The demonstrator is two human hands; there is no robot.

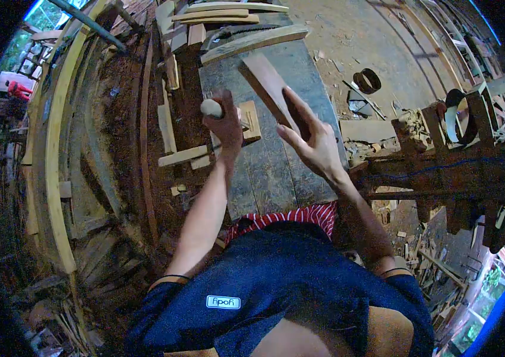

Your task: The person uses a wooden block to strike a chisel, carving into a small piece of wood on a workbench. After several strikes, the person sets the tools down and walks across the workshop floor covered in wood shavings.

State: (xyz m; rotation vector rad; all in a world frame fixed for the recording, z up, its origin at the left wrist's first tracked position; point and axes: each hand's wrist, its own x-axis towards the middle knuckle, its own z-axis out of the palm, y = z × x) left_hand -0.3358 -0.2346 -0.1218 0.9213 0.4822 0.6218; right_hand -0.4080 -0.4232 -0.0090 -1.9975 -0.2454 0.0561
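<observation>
My left hand (pixel 227 126) is wrapped round a tool handle with a pale, rounded end (pixel 211 107); the hand is slightly blurred, and the rest of the tool is mostly hidden. Just right of this fist, a small light wooden block (pixel 252 120) rests on the dark workbench (pixel 264 172). My right hand (pixel 316 144) grips the near end of a reddish-brown wooden board (pixel 267 77), thumb on one side and fingers on the other. The board slants away to the upper left over the bench.
Across the bench's far end lies a long timber piece (pixel 258 43), with a handsaw (pixel 228 35) behind it and stacked wood strips (pixel 216 15) beyond. Wood offcuts (pixel 184 156) stick out at the left edge. A dark ring (pixel 367 81) lies on the littered floor.
</observation>
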